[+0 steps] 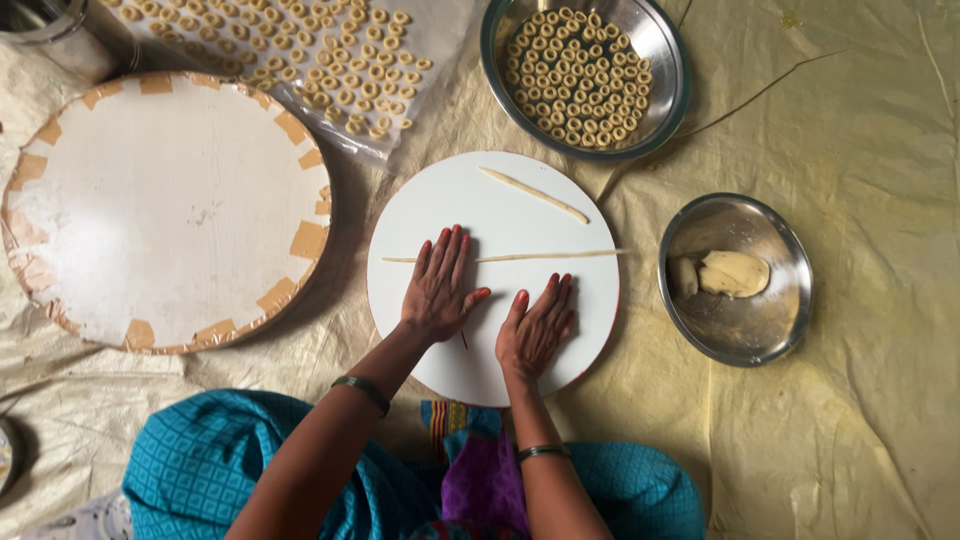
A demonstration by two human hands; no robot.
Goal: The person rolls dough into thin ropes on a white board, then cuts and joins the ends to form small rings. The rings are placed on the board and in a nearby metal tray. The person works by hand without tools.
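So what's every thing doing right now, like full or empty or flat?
Left hand: flat, fingers on the long dough strand.
Right hand: flat on the white round board.
Short dough strand: lying loose.
Top bowl: full of dough rings.
Right bowl: holding dough lumps.
Big taped board: bare.

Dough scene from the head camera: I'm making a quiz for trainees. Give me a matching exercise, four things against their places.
1. long dough strand
2. dough lump
3. dough rings
4. short dough strand

A. right steel bowl
B. under the left hand's fingers
C. top steel bowl
D. far part of the white board, untouched

Pairs: 1-B, 2-A, 3-C, 4-D
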